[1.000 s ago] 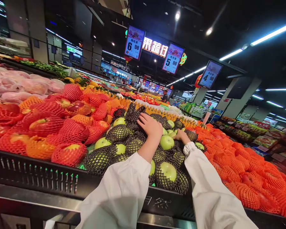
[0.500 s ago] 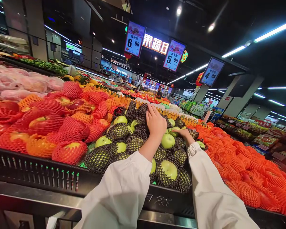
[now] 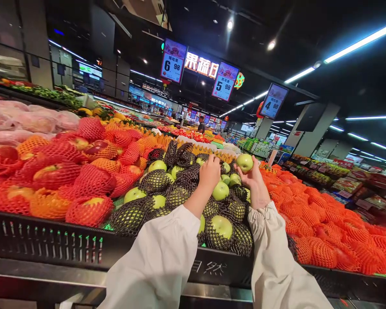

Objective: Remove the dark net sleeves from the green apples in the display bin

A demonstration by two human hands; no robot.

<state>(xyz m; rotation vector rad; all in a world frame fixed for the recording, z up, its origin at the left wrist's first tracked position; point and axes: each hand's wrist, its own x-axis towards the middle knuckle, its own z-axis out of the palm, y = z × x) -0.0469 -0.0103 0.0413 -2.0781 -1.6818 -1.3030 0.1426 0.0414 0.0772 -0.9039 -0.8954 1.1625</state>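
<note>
A smooth, round, unwrapped green apple (image 3: 245, 162) sits just right of the frame's centre, raised in the right hand (image 3: 254, 182), whose fingers and thumb cradle it from below and the side. Being nearly round, it shows no clear long axis. The left hand (image 3: 209, 172), at the centre, lies to the apple's left, apart from it; its fingers curl down over green apples in black foam netting (image 3: 221, 227), and whether they grip anything cannot be told. Between the wrists lies another bare green apple (image 3: 220, 191).

The black plastic tray's front wall (image 3: 233, 268) marks the near edge at lower centre. Red-netted fruit (image 3: 321, 251) crowds the right, red-and-orange-netted apples (image 3: 90, 210) the left. Open air stands above the raised apple, below the hanging price signs (image 3: 225, 81).
</note>
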